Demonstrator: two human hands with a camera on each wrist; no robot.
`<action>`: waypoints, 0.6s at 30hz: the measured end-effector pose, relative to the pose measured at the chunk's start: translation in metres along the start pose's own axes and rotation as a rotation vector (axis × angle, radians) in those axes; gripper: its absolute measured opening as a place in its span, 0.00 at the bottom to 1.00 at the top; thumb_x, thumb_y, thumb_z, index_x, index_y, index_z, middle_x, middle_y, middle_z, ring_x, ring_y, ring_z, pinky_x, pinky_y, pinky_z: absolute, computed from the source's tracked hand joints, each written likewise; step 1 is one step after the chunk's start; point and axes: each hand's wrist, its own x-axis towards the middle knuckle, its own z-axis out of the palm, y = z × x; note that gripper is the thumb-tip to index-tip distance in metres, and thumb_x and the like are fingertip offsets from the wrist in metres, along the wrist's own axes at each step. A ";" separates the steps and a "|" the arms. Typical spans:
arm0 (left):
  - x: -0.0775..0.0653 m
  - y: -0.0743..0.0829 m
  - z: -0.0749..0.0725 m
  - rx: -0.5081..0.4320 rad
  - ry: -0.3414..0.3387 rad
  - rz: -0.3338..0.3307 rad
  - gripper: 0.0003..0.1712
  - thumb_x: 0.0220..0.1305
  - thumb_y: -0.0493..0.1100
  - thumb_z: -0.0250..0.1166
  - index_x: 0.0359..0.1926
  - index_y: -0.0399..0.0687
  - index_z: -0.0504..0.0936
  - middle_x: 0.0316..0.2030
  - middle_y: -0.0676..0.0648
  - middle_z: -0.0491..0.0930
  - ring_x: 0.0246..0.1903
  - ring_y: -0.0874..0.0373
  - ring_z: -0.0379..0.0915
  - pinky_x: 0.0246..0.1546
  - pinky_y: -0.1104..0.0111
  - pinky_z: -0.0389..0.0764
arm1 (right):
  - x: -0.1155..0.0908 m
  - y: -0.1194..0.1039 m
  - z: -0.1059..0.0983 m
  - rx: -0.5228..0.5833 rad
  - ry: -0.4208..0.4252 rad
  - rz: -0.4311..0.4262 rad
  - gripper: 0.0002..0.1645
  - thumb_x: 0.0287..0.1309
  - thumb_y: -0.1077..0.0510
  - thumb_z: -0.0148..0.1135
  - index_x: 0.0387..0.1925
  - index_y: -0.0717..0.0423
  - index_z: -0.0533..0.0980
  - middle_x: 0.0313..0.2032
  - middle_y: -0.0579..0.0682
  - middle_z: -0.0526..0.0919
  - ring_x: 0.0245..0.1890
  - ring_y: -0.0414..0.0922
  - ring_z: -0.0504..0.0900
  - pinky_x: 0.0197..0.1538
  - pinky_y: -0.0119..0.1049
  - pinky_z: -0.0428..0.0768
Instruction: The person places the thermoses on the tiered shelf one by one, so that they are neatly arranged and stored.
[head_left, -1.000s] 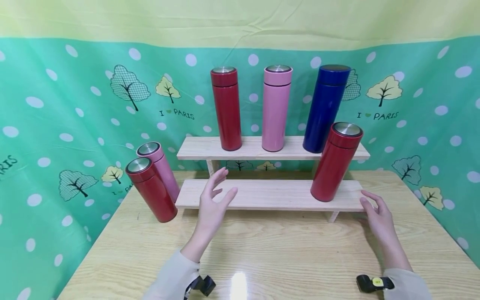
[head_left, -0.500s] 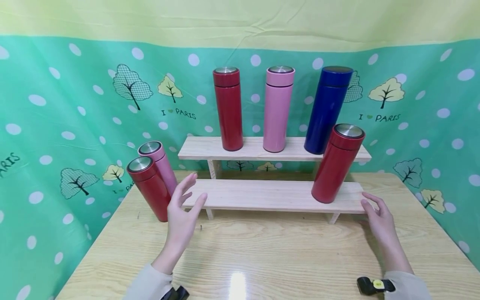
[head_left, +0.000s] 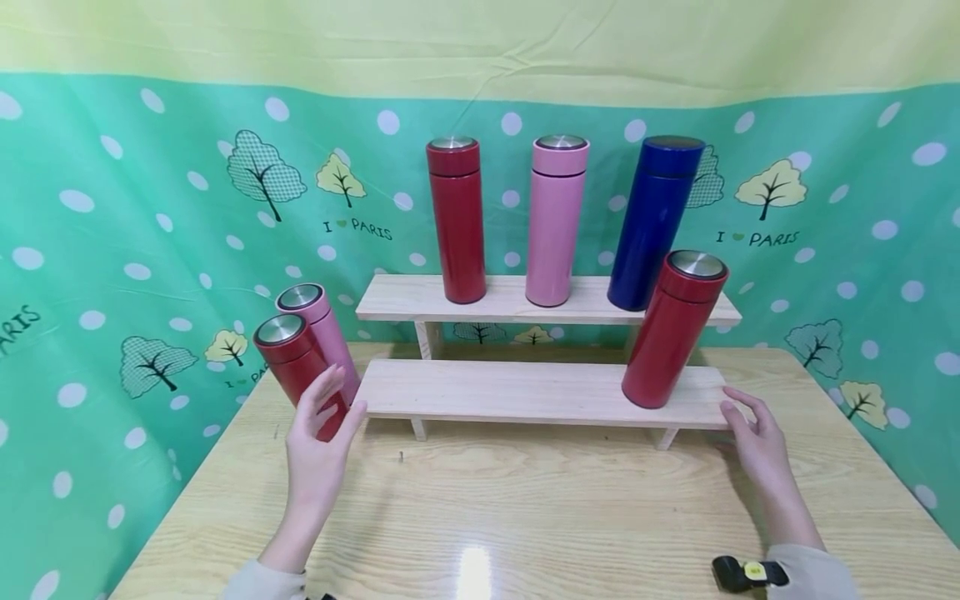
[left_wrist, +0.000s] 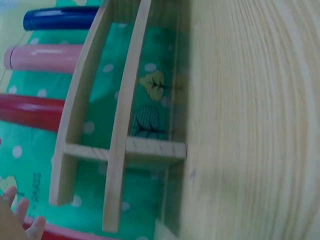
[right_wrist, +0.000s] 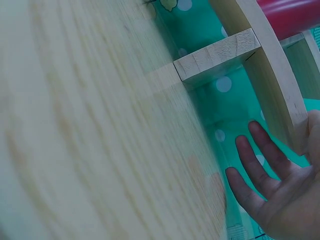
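Note:
My left hand (head_left: 318, 450) is at the red thermos (head_left: 288, 357) on the table's left side, fingers spread and slightly bent in front of its lower part. A pink thermos (head_left: 332, 333) stands just behind that one. In the left wrist view only a few fingertips (left_wrist: 36, 229) show at the lower left corner. My right hand (head_left: 761, 446) rests at the right end of the lower wooden shelf (head_left: 487, 392), touching its edge. Three of its fingers (right_wrist: 255, 167) extend loosely below the board in the right wrist view. Another red thermos (head_left: 671, 337) stands on that shelf's right part.
On the upper shelf (head_left: 495, 310) stand a red thermos (head_left: 457, 225), a pink thermos (head_left: 555, 225) and a blue thermos (head_left: 651, 229). Short wooden legs (head_left: 419, 429) hold the lower board above the table (head_left: 555, 500). A green patterned cloth (head_left: 172, 250) hangs behind and at the sides.
My left hand has moved left and down, from in front of the lower shelf to the red thermos at the left. My right hand stays at the shelf's end.

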 end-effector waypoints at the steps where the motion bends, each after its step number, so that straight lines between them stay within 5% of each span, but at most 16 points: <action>1: 0.000 -0.001 -0.003 0.014 0.010 -0.006 0.31 0.65 0.36 0.67 0.68 0.50 0.72 0.62 0.47 0.75 0.60 0.56 0.69 0.56 0.73 0.71 | 0.000 0.000 0.000 -0.003 0.001 0.001 0.26 0.72 0.41 0.51 0.67 0.37 0.67 0.37 0.31 0.75 0.35 0.24 0.78 0.39 0.26 0.81; 8: 0.001 -0.003 -0.019 0.057 0.050 -0.069 0.31 0.65 0.38 0.67 0.68 0.54 0.71 0.62 0.51 0.75 0.60 0.62 0.68 0.57 0.73 0.71 | 0.001 0.000 -0.001 -0.084 0.014 0.014 0.28 0.71 0.38 0.49 0.69 0.38 0.66 0.50 0.54 0.79 0.36 0.21 0.75 0.39 0.23 0.77; 14: 0.002 -0.009 -0.030 0.112 0.080 -0.121 0.33 0.66 0.41 0.67 0.70 0.57 0.70 0.63 0.52 0.73 0.61 0.61 0.67 0.56 0.73 0.72 | 0.001 0.001 0.000 -0.017 0.003 0.011 0.25 0.71 0.40 0.51 0.66 0.37 0.68 0.42 0.39 0.79 0.36 0.22 0.77 0.39 0.27 0.81; 18: 0.003 -0.013 -0.036 0.111 0.122 -0.124 0.33 0.65 0.41 0.68 0.70 0.56 0.70 0.63 0.52 0.74 0.61 0.60 0.67 0.55 0.75 0.71 | 0.001 0.000 0.001 -0.028 0.005 0.010 0.26 0.72 0.40 0.50 0.67 0.38 0.67 0.51 0.56 0.78 0.36 0.21 0.76 0.39 0.28 0.82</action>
